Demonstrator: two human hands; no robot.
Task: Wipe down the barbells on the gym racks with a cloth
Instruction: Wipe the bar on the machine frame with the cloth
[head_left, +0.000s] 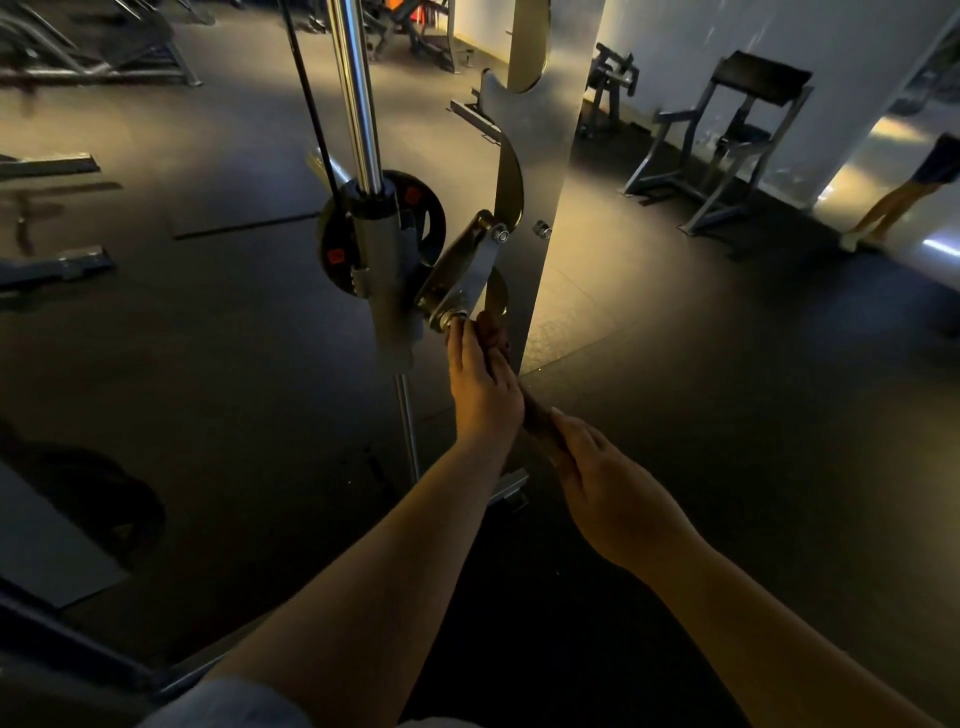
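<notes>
A dark brown cloth runs along the barbell between my two hands, hiding the bar there. My left hand grips the cloth close to the metal hook plate where the bar meets the rack. My right hand holds the nearer end of the cloth, fingers curled round it. The chrome guide rod rises above a grey sliding sleeve. The notched steel upright stands just right of the hook plate.
A black weight plate with orange marks hangs behind the sleeve. A padded bench frame stands at the back right by a white wall. Someone's legs show at the far right. Machine frames and a floor plate lie left.
</notes>
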